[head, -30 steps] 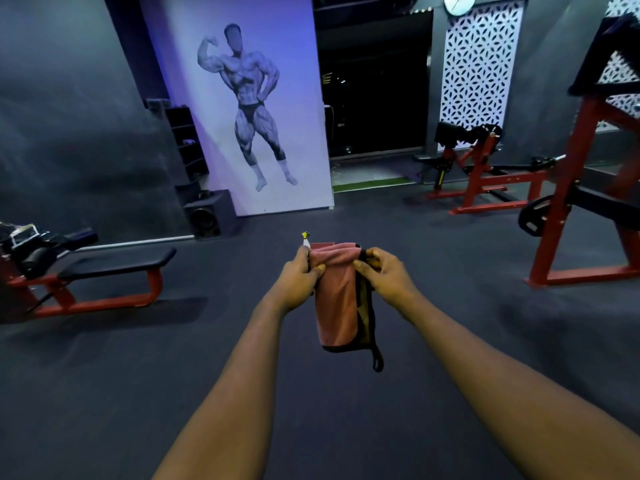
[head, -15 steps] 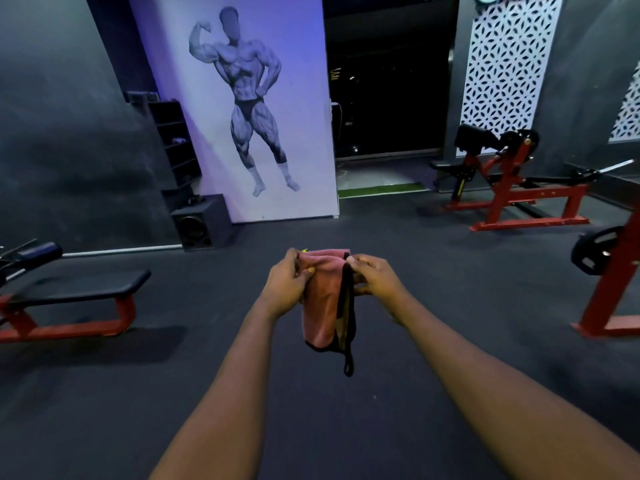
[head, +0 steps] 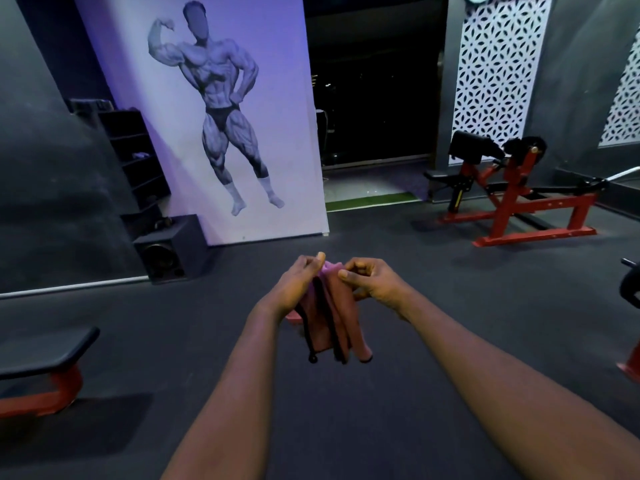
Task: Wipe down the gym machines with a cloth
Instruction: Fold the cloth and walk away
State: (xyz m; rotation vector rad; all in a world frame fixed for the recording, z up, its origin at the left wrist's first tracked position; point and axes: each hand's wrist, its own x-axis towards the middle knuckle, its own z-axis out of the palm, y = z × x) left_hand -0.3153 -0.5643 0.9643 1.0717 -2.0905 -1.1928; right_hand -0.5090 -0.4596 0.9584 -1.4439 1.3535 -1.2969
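Currently we hold both bare forearms out in front of the body, with the hands close together at the centre of the head view. Our left hand [head: 297, 289] has its fingers curled around the upper left edge of the pink cloth [head: 334, 323]. Our right hand [head: 379, 285] pinches the upper right edge of the same cloth between thumb and forefinger, with the remaining fingers bent beneath. The cloth hangs in loose vertical folds between the two hands, in the air above the floor and apart from every machine. It has dark trim along its edges, and a short dark loop dangles at its lower end.

Below the hands we see a dark rubber floor [head: 329, 420]. To the left stands a flat bench [head: 41, 355] with a black pad on a red frame. Further back on the left a black speaker [head: 169, 256] sits on the floor beside a dark shelf unit [head: 135, 157]. Behind the speaker a large bodybuilder poster [head: 221, 109] covers a violet-lit wall panel. A dark doorway [head: 374, 81] opens to the right of the poster, with a green floor strip [head: 367, 202] at its threshold. To the right stands a red-framed machine [head: 512, 206] with black pads, in front of a white lattice panel [head: 502, 64]. A black weight plate [head: 631, 289] shows at the right edge.
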